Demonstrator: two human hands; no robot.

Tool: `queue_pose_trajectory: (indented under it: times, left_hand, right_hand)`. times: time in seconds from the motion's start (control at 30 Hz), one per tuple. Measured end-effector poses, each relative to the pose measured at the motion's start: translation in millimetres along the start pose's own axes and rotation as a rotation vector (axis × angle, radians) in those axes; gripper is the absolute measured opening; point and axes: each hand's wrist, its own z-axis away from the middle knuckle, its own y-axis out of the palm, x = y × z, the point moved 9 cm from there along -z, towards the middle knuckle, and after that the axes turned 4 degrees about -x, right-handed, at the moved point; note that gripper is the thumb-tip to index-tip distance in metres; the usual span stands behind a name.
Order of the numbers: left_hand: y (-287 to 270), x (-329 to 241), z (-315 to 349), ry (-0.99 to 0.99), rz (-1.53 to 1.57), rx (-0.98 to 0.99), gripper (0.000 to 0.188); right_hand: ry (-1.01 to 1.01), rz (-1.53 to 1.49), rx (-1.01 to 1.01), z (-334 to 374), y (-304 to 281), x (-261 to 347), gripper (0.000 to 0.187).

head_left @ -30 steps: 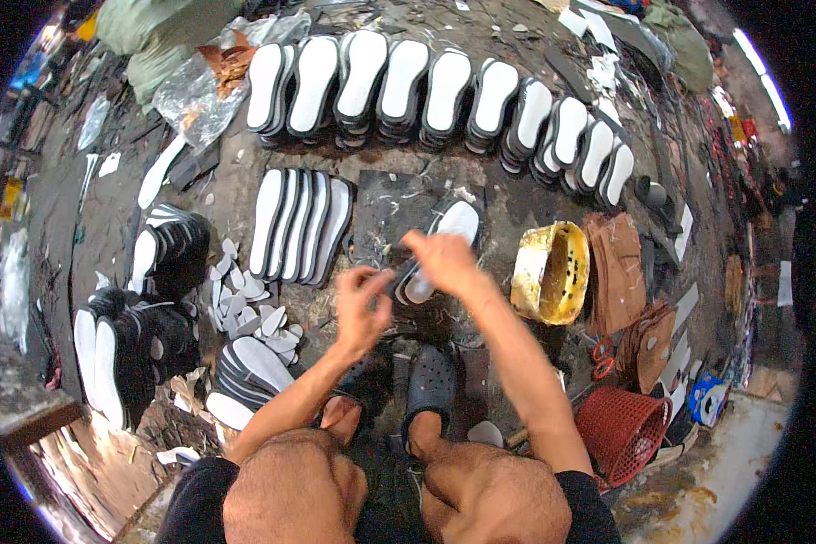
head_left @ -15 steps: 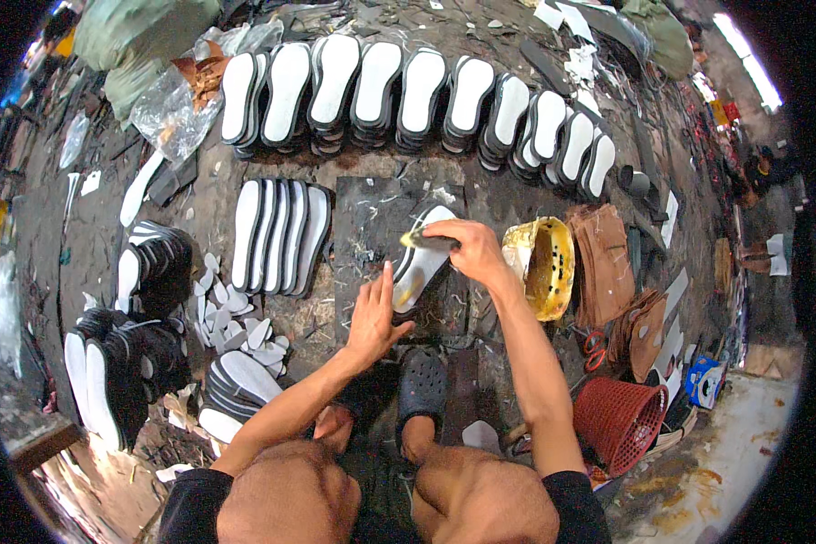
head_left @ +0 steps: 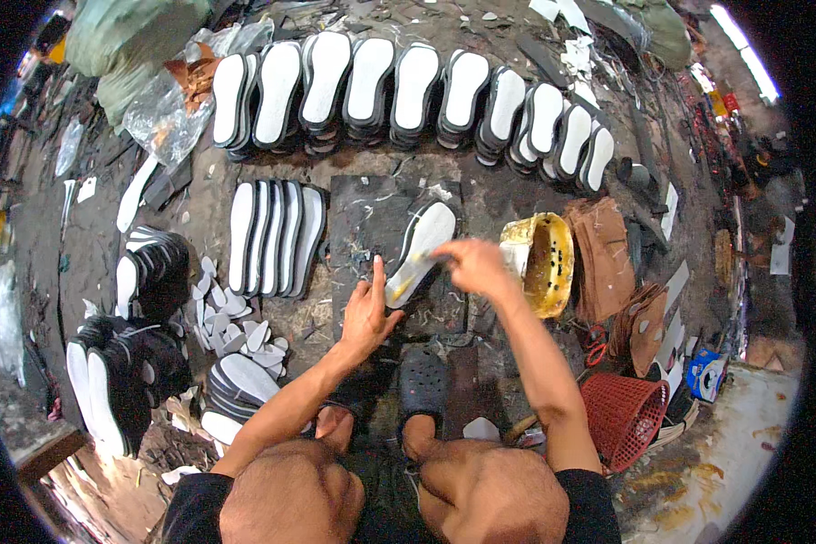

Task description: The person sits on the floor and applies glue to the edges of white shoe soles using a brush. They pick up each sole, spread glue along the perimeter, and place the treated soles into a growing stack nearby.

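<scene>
A white-topped shoe insole with a dark rim (head_left: 432,228) lies tilted on a dark square board (head_left: 354,213). Yellowish wet smears show on its narrower near part. My left hand (head_left: 364,315) rests by that near end, index finger stretched forward and thumb apart, touching the insole's edge. Over the insole's middle is my right hand (head_left: 477,267), blurred by motion, its fingers pinched around a glue brush (head_left: 419,261) that is smeared too. To the right stands a yellow, glue-stained tub (head_left: 560,272).
Stacks of white-topped insoles (head_left: 369,80) form an arc at the far side; an overlapping row (head_left: 276,238) lies left. Small grey pieces (head_left: 231,313) are heaped nearby. Brown sheets (head_left: 601,258), red-handled scissors (head_left: 597,346) and a red basket (head_left: 621,417) are at right.
My right hand has swept the brush nearer along the insole, uncovering its far end. My left hand stays by the near end, its index finger pointing forward.
</scene>
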Motion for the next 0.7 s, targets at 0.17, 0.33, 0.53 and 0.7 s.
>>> queue_pose_trajectory:
  times: [0.17,0.33,0.53,0.7]
  left_hand:
    - [2.5,-12.8,-15.4,0.011,0.02,-0.057,0.117]
    - [0.5,-0.3,-13.7,0.009,0.009,-0.064,0.117]
    - [0.4,9.2,0.3,-0.066,0.178,-0.117,0.117]
    - [-43.2,62.6,18.4,-0.279,0.366,-0.44,0.074]
  right_hand:
    - [0.221,-0.099,-0.352,16.5,-2.7,-4.9,0.039]
    - [0.343,-0.003,-0.357,5.7,-16.5,-1.7,0.038]
    - [-0.036,0.012,-0.282,2.2,6.6,50.9,0.033]
    - [-0.152,0.018,-0.28,70.0,50.6,97.6,0.037]
